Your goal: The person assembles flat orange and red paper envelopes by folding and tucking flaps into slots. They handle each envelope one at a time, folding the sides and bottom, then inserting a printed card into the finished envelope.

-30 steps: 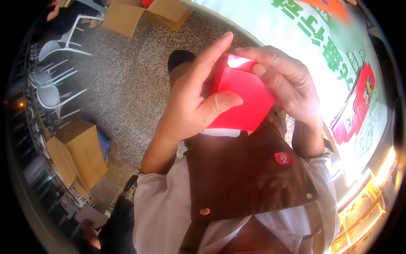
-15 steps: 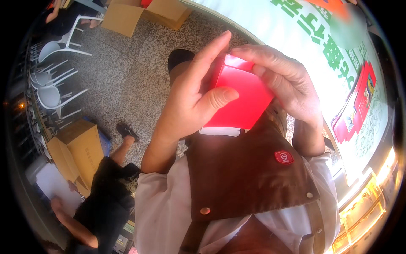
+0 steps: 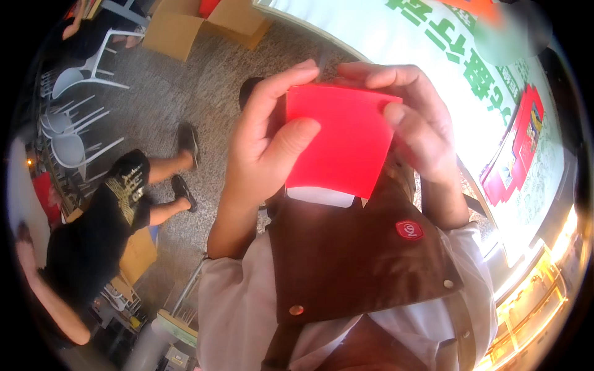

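A red paper box (image 3: 339, 141) is held between my two hands in front of my brown apron (image 3: 352, 260). My left hand (image 3: 263, 133) grips its left side, with the thumb on the front face and the fingers behind the upper left corner. On the other side, my right hand (image 3: 424, 117) has its thumb at the right edge and its fingers curled over the upper right corner. A white flap (image 3: 320, 196) sticks out from the box's lower end. The back of the box is hidden.
On the right, a white table (image 3: 396, 46) with green print carries a stack of red printed card pieces (image 3: 523, 145). White chairs (image 3: 69, 148) and an open cardboard box (image 3: 170, 34) stand at the far left. A person in black (image 3: 93, 229) is at the left.
The box has turned to show its front more squarely, and its pale top flap no longer shows. My right thumb has shifted to the right edge. The person in black has stepped farther up the picture.
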{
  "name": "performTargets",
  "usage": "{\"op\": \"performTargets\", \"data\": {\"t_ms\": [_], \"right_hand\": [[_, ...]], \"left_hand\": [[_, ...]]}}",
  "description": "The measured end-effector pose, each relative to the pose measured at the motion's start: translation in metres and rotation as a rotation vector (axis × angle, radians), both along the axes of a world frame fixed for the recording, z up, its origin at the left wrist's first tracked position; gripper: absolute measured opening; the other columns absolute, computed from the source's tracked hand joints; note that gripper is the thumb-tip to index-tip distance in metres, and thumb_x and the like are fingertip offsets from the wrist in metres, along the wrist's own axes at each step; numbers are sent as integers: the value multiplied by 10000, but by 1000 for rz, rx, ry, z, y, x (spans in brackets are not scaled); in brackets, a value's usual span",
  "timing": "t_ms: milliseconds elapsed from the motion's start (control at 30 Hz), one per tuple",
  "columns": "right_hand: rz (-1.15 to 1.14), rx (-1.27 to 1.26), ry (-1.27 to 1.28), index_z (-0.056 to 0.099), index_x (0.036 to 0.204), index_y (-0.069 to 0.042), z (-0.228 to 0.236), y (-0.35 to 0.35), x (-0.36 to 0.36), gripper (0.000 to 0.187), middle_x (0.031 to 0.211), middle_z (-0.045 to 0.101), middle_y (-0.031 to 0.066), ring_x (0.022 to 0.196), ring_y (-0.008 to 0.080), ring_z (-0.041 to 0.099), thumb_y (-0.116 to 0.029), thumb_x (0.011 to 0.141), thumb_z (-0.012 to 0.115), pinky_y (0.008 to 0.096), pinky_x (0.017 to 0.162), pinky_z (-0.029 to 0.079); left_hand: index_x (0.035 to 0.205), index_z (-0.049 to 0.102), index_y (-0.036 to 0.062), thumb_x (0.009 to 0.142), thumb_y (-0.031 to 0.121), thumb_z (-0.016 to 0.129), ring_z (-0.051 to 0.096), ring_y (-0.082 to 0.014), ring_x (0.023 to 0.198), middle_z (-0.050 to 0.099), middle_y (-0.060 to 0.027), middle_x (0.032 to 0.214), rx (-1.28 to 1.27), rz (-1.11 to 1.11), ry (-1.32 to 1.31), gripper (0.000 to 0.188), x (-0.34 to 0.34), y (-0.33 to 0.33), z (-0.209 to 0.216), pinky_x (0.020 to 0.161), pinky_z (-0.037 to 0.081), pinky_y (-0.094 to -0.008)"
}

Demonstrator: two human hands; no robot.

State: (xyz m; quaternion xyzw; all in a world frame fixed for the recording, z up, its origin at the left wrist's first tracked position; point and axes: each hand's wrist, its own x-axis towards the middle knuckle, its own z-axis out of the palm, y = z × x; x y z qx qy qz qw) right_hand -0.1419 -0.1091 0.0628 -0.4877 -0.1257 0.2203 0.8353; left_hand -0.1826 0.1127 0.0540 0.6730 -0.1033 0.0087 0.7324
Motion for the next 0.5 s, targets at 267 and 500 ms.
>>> {"op": "performTargets", "data": {"t_ms": [267, 500], "right_hand": [[-121, -337, -497, 507, 1366, 0, -14, 2, -9, 480, 1482, 437, 225, 1300, 310, 525, -75, 919, 666, 408, 1048, 467], [-157, -268, -437, 580, 1284, -5, -15, 10, -8, 344, 1445, 477, 204, 1253, 263, 560, -10, 944, 632, 368, 1016, 492]], "left_hand": [[1336, 512, -9, 987, 129, 642, 559, -241, 1247, 519, -200, 1431, -68, 85, -14, 396, 1, -4, -4, 1064, 441, -375], [1276, 553, 7, 974, 155, 664, 552, -264, 1264, 512, -216, 1438, -49, 120, -79, 353, 0, -1, -11, 1073, 434, -400]]}}
